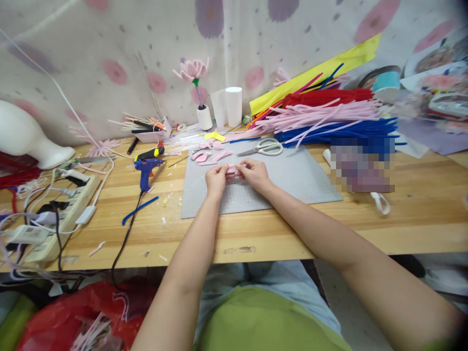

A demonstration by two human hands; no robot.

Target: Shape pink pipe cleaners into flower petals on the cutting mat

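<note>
Pink pipe-cleaner piece (231, 169) sits pinched between left hand (216, 179) and right hand (255, 174), both sets of fingers closed on its ends, held low over the grey mat (292, 180) for steadiness; scissors (263, 146) and glue gun (145, 169) lie nearby on the surface (365, 224).

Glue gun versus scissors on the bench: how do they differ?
The glue gun is blue with a black cord and sits on bare wood left of the grey mat; the scissors are pale-handled, cordless, and lie on the mat's far edge. The gun stands propped; the scissors lie flat, blades shut. Neither is touched: the left hand and right hand pinch a pink piece.
</note>
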